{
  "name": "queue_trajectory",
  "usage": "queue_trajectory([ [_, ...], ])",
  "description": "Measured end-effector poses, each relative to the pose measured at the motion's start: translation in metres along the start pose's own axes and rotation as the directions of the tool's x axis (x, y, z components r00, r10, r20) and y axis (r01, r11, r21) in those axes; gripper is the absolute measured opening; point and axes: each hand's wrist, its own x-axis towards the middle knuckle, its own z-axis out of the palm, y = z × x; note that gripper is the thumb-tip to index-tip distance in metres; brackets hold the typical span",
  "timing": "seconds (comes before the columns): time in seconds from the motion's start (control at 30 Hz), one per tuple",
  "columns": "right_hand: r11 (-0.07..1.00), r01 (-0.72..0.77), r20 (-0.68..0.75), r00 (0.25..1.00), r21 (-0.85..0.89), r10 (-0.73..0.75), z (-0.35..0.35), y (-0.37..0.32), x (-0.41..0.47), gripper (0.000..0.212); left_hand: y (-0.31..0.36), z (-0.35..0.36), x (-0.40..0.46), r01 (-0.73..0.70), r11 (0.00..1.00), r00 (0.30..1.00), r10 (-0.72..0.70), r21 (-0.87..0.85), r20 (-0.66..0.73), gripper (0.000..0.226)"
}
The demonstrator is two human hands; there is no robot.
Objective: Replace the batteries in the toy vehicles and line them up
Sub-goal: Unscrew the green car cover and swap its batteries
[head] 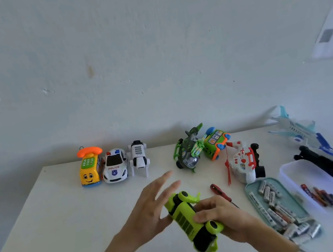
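My right hand (223,217) grips a lime-green robot dog toy (187,220) above the white table (54,209). My left hand (150,207) is beside it with fingers spread and straight, the palm against the toy's left side. At the back left stand a yellow phone bus (89,170), a white police car (115,166) and a white robot dog (139,158) in a row. A red-handled screwdriver (221,193) lies just right of my right hand. A teal tray (252,190) holds several white batteries (279,210).
A green helicopter (187,153), a green bus (216,142) and a white-red helicopter (243,161) sit at the back right. A blue-white plane (294,127) and a blue boat (328,150) lie far right. A clear tub (288,174) holds coloured batteries (323,197).
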Motion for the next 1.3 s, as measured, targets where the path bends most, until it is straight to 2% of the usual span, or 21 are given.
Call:
queue_trajectory([
  [0.1, 0.993, -0.030, 0.058, 0.998, 0.113, 0.023, -0.023, -0.001, -0.010, 0.041, 0.018, 0.004, 0.024, -0.096, 0.995, 0.993, 0.095, 0.024, 0.067, 0.076],
  [0.2, 0.991, -0.084, 0.038, 0.996, 0.103, 0.080, -0.051, -0.003, -0.019, 0.050, 0.036, 0.013, 0.039, 0.014, 0.997, 0.989, -0.002, -0.082, 0.148, 0.077],
  [0.27, 0.994, -0.078, -0.032, 0.996, 0.076, 0.081, -0.069, -0.002, -0.024, 0.046, 0.048, 0.020, 0.046, 0.121, 0.987, 0.976, -0.098, -0.110, 0.193, 0.076],
  [0.37, 0.999, 0.003, -0.156, 0.988, -0.037, -0.009, -0.083, 0.001, -0.028, 0.035, 0.061, 0.023, 0.045, 0.298, 0.944, 0.933, -0.258, -0.140, 0.250, 0.078],
  [0.47, 0.980, 0.031, -0.113, 0.992, -0.198, -0.054, -0.089, 0.007, -0.032, 0.037, 0.076, 0.025, 0.045, 0.411, 0.907, 0.884, -0.374, -0.087, 0.281, 0.074],
  [0.6, 0.904, 0.083, -0.043, 0.993, -0.420, -0.111, -0.082, 0.017, -0.030, 0.035, 0.087, 0.036, 0.039, 0.555, 0.831, 0.803, -0.522, -0.042, 0.289, 0.078],
  [0.67, 0.785, 0.104, -0.048, 0.985, -0.611, -0.168, -0.077, 0.019, -0.028, 0.049, 0.090, 0.043, 0.035, 0.611, 0.790, 0.769, -0.577, -0.053, 0.274, 0.082],
  [0.77, 0.449, 0.118, -0.026, 0.953, -0.886, -0.301, -0.074, 0.022, -0.026, 0.062, 0.097, 0.053, 0.027, 0.663, 0.744, 0.739, -0.632, -0.086, 0.234, 0.085],
  [1.0, 0.025, 0.044, 0.031, 0.924, -0.999, -0.382, -0.069, 0.029, -0.023, 0.064, 0.108, 0.070, 0.015, 0.674, 0.720, 0.739, -0.656, -0.165, 0.152, 0.081],
  [1.1, -0.065, 0.098, 0.116, 0.912, -0.993, -0.393, -0.067, 0.030, -0.018, 0.065, 0.111, 0.074, 0.013, 0.663, 0.721, 0.748, -0.646, -0.202, 0.151, 0.084],
  [1.2, -0.079, 0.191, 0.206, 0.907, -0.978, -0.368, -0.066, 0.031, -0.009, 0.061, 0.111, 0.076, 0.014, 0.654, 0.728, 0.756, -0.641, -0.205, 0.132, 0.083],
  [1.3, -0.079, 0.223, 0.236, 0.907, -0.972, -0.348, -0.066, 0.032, -0.003, 0.058, 0.110, 0.075, 0.014, 0.655, 0.731, 0.755, -0.646, -0.193, 0.114, 0.080],
])
